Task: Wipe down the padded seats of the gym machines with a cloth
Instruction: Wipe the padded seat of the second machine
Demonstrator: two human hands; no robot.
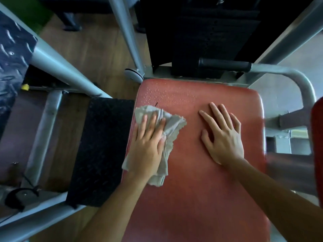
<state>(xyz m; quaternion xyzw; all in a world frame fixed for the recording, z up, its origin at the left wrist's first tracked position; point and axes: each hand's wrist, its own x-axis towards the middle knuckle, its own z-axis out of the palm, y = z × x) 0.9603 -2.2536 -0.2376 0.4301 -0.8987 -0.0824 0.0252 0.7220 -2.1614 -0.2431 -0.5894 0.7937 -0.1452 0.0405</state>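
Pressing down on a pale grey cloth (172, 126), the person's left hand (148, 142) lies palm down near the left edge of the red padded seat (192, 198).

- Left grip: fingers straight and spread, thumb laid across the fabric. Nothing is pinched or curled round; the cloth is pinned flat under palm and fingers.
- Cloth: crumpled and folded, with a scalloped edge. It pokes out beyond the fingertips, to the right of the thumb and back past the wrist. It lies wholly on the seat, and its left side runs close along the seat's left border.
- Right hand (223, 137): flat on the bare vinyl right of centre, well apart from the cloth. Its grip is apart too, with fingers splayed and pointing to the far end, holding nothing.
- Seat: worn red vinyl with rounded far corners. A patch of small wet-looking droplets (157, 93) covers the far left part, just beyond the cloth.
- Beyond the seat: a dark upright back pad (215, 32) and a black handle (225, 64) on a curved grey tube.
- Left of the seat: a black tread plate (99, 151) just beside it, then grey frame tubes (64, 67) slanting across. A small yellow knob (25, 86) shows further left.
- Wooden floor (97, 49) shows between the frame members.
- At the right margin: the edge of a second red pad (318, 145), blurred.

Both forearms come in from the lower edge of the view.
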